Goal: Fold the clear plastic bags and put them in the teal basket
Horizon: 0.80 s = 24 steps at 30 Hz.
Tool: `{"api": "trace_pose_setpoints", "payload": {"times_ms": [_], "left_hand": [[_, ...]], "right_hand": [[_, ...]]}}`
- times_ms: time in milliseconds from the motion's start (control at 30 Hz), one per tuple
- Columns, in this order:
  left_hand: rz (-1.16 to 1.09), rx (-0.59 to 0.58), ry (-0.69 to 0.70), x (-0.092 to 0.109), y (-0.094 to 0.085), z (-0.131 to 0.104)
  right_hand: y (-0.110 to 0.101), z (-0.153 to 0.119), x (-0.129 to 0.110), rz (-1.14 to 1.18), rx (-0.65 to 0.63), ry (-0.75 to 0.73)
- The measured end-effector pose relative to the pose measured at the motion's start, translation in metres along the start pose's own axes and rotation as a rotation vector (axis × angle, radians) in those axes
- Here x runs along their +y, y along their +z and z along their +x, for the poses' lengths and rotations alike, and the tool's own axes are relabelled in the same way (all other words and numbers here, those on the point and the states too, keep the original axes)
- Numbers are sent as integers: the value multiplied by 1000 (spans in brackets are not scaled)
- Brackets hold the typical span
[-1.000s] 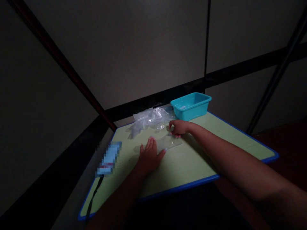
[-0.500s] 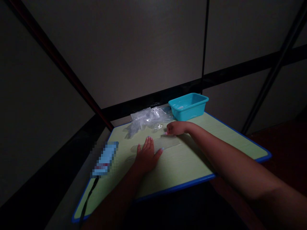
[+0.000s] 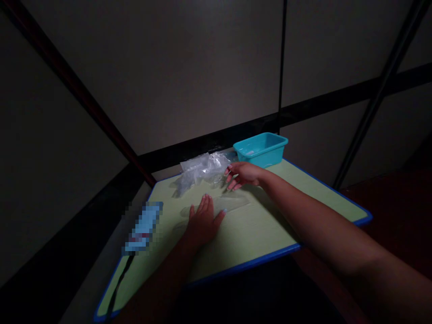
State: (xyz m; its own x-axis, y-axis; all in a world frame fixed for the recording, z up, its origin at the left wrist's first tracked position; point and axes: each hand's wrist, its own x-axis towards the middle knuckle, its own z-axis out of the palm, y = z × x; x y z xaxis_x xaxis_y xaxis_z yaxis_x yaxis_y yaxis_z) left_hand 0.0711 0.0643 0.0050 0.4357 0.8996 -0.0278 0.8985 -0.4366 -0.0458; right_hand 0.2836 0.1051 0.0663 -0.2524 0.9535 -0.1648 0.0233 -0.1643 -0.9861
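A thin see-through plastic sheet or bag (image 3: 236, 202) lies flat on the light green table. My left hand (image 3: 203, 220) rests on it with fingers and thumb spread, pressing its left part down. Above the sheet's far edge, my right hand (image 3: 243, 174) is raised with its fingers apart and nothing in them. Just past its fingertips lies a crumpled heap of clear plastic bags (image 3: 202, 170). The lower edge of the sheet near my left palm is hard to make out.
A turquoise plastic tub (image 3: 265, 155) stands at the back of the table (image 3: 266, 229), right of the heap, with something clear inside. A blurred-out light blue item (image 3: 144, 227) with a black strap (image 3: 118, 283) lies at the left edge. Dark panelled walls close in behind.
My right hand has opened from a closed pinch at the sheet and lifted slightly towards the plastic heap. My left hand stays on the sheet. The view has shifted a little.
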Motion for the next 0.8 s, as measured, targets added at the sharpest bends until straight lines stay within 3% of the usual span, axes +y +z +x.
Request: {"api": "trace_pose_setpoints", "payload": {"times_ms": [67, 267, 467, 533, 667, 800], "left_hand": [[2, -8, -3, 0, 0, 0], [8, -8, 1, 1, -2, -1], [-16, -4, 2, 1, -2, -1], [-24, -7, 5, 1, -3, -2], [-26, -6, 3, 2, -4, -2], [-6, -4, 2, 3, -5, -3]], "right_hand": [[-1, 1, 1, -75, 37, -8], [-13, 11, 12, -899, 173, 114], [-23, 12, 9, -1210, 279, 74], [-22, 11, 7, -1261, 224, 45], [-17, 10, 8, -1379, -11, 22], [-16, 10, 11, -1363, -145, 3]]}}
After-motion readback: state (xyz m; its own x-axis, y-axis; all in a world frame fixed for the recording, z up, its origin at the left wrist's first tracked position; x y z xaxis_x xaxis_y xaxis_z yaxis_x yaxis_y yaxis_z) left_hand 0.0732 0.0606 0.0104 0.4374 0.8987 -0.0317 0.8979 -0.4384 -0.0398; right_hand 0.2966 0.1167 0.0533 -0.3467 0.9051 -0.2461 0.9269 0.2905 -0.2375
